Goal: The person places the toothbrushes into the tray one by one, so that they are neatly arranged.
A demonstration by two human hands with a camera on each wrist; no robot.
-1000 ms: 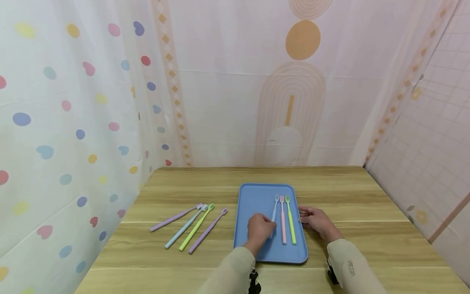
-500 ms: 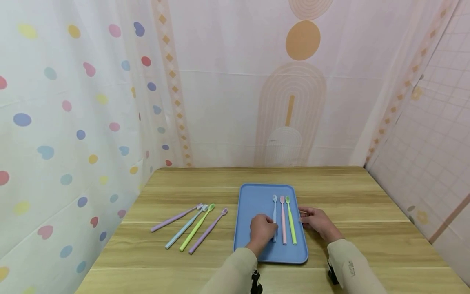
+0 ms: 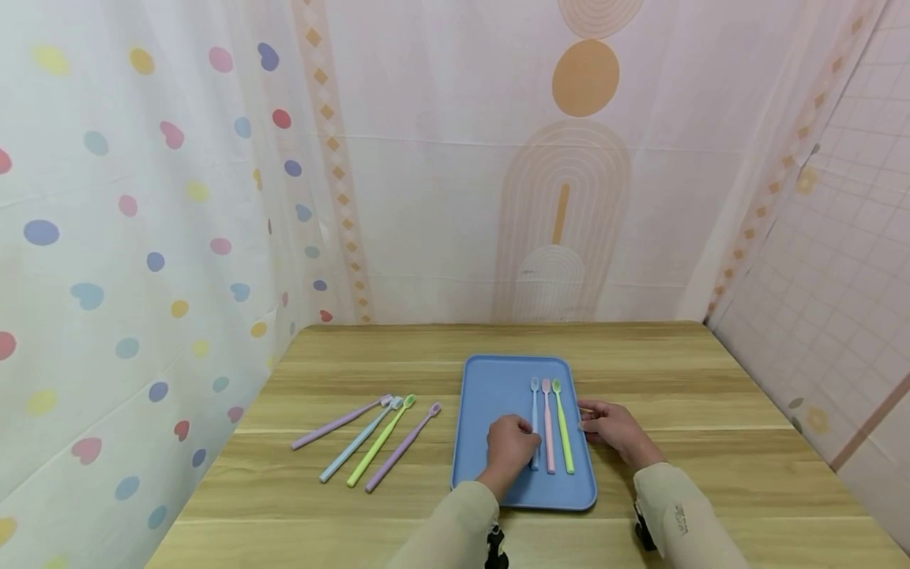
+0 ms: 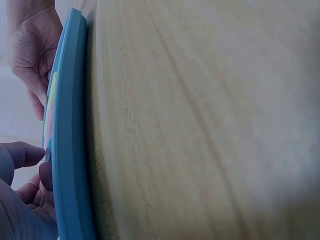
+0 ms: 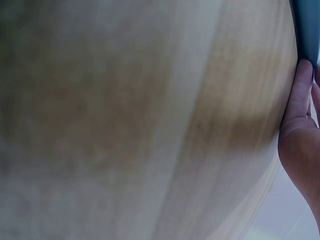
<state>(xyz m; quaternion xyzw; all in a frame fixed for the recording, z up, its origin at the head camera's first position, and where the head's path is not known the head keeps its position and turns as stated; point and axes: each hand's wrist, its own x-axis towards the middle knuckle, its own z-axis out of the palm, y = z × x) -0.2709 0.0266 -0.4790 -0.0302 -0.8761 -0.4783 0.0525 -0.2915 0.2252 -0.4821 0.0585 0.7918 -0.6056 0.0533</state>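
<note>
My left hand is over the blue tray, its thumb and fingertip pinching the handle of a light blue toothbrush. That toothbrush lies in the tray, bristle head to the far end. Right beside it, nearly parallel, are a pink toothbrush and a green toothbrush. At the tray's right edge rests my right hand, fingertips touching the side. In the right wrist view, one straight finger meets the tray wall. The left wrist view shows the left thumb close to the tray.
Left of the tray, on the wooden table, lie a purple toothbrush, another light blue toothbrush, another green toothbrush and a second purple toothbrush, fanned out. Patterned curtains hang behind and at the sides.
The light blue toothbrush in the tray has been straightened from a slant to nearly parallel with the pink one. My left hand has shifted slightly right; the right hand stays put.
</note>
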